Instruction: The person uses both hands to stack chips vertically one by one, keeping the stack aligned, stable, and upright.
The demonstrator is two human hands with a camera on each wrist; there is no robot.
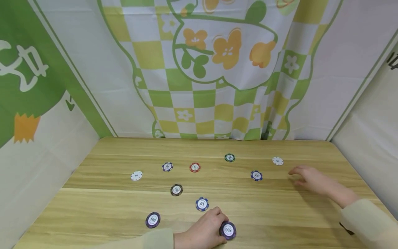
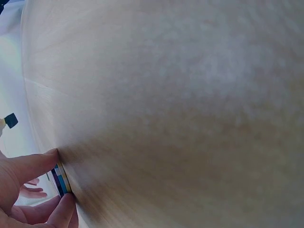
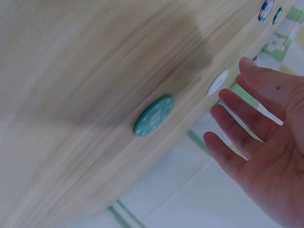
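At the front of the wooden table, my left hand pinches a short stack of poker chips topped by a purple 500 chip. Thumb and fingers grip its edges in the left wrist view, where the stack shows coloured layers. On the right, my right hand hovers over the table with fingers loosely bent and holding nothing. A white chip lies just beyond its fingertips. Below the hand, the right wrist view shows a green chip, which the hand hides from the head view.
Several chips lie spread over the table: a purple 500 chip, a blue chip, a black chip, a red chip and a dark green chip. A patterned curtain hangs behind the far edge.
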